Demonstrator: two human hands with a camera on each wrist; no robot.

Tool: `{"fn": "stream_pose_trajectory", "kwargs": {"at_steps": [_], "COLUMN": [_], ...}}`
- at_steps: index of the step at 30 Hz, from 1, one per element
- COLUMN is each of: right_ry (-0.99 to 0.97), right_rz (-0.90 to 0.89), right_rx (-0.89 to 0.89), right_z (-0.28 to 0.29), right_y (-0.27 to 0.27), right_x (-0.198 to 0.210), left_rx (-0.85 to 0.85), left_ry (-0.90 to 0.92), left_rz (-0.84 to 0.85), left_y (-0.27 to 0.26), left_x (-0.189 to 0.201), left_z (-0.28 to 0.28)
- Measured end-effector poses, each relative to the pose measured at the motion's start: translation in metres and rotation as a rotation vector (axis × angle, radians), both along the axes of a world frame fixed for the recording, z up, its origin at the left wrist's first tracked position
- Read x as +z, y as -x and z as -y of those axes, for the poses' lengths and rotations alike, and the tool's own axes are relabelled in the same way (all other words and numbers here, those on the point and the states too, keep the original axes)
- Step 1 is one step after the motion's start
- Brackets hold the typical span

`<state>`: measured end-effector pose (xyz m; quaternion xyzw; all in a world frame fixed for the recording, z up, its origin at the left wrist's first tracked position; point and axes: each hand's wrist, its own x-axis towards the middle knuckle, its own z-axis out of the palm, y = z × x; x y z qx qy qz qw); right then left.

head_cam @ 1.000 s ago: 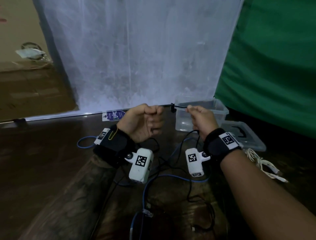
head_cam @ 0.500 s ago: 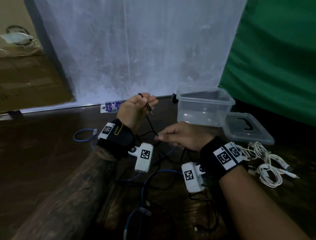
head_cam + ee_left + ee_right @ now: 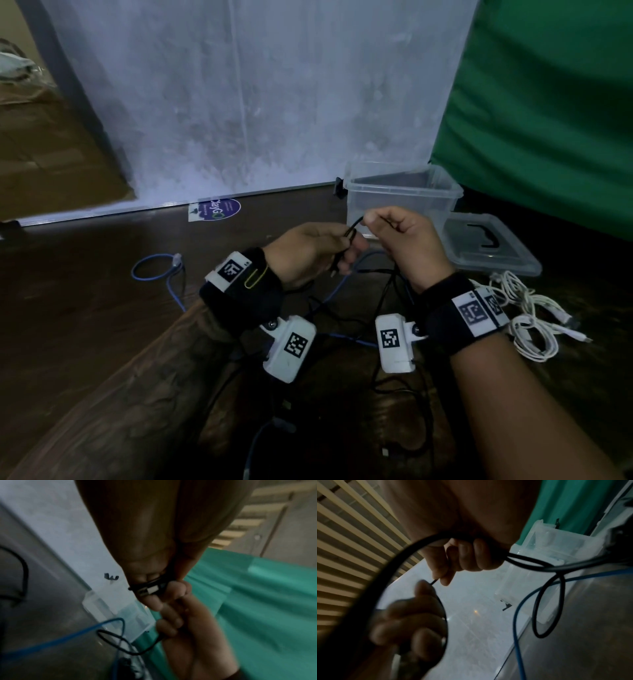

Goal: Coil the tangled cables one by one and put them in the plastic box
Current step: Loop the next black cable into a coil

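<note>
Left hand: the left hand (image 3: 308,253) has its fingers curled round the first loops of the thin black rubber-sheathed cable (image 3: 352,228), the metal plug end tucked against its fingertips (image 3: 152,601).
Right hand: the right hand (image 3: 404,240) pinches the same cable between thumb and forefinger just beside the left hand — half a second ago it was lower, down near the tangle.
Change: the right hand has come up and carried a fresh length to the left, so another turn is being laid on; I judge the coil only begun, with most of the cable trailing to the tabletop.
Tangle: a thin blue cable (image 3: 346,281) crosses the black one below the hands and may snag.
Box: the clear rectangular plastic box (image 3: 404,192) stands at the dark wooden table's far edge — seemingly no cable in it yet.
Beside it: its clear flat lid (image 3: 493,250), and a white bundled cable (image 3: 527,318) near the right edge.
</note>
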<state>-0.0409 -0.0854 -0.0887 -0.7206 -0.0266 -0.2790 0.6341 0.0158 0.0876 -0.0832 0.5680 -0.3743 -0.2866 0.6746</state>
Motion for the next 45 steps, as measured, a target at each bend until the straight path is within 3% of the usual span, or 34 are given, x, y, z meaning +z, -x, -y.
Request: {"fn": "stream_pose_trajectory", "kwargs": {"at_steps": [4, 9, 11, 14, 16, 20, 24, 28, 31, 37, 42, 45], "right_ry": [0.055, 0.286, 0.324, 0.369, 0.37, 0.317, 0.218, 0.182, 0.174, 0.156, 0.008, 0.097], "right_rz": [-0.104, -0.339, -0.369, -0.387, -0.381, -0.273, -0.109, 0.016, 0.045, -0.121, -0.29, -0.382], "right_rx": [0.067, 0.261, 0.375, 0.412, 0.452, 0.393, 0.278, 0.17, 0.134, 0.181, 0.289, 0.302], "right_z": [-0.003, -0.012, -0.019, -0.023, -0.023, -0.021, -0.015, -0.013, -0.008, -0.008, -0.011, -0.008], "right_y": [-0.007, 0.004, 0.006, 0.008, 0.012, 0.017, 0.017, 0.011, 0.005, 0.006, 0.012, 0.012], "right_x": [-0.016, -0.008, -0.007, -0.006, -0.003, 0.008, 0.012, 0.007, 0.0, -0.002, 0.001, -0.001], "left_rx": [-0.118, 0.128, 0.246, 0.379, 0.462, 0.568, 0.368, 0.128, 0.084, -0.111, -0.003, 0.143], "left_ry": [0.248, 0.492, 0.537, 0.523, 0.493, 0.203, -0.133, -0.229, -0.169, 0.163, 0.439, 0.585], "left_rz": [-0.269, -0.414, -0.472, -0.492, -0.4, 0.084, 0.344, 0.219, 0.122, -0.447, -0.626, -0.642], "left_y": [0.001, -0.019, -0.025, -0.026, -0.025, -0.024, -0.013, -0.008, -0.001, -0.003, -0.017, -0.027], "left_x": [0.011, 0.018, 0.013, 0.007, 0.004, -0.001, 0.003, 0.005, 0.009, 0.02, 0.022, 0.025], "left_z": [-0.006, -0.012, -0.012, -0.006, -0.004, -0.008, -0.007, -0.009, -0.011, -0.016, -0.021, -0.026]}}
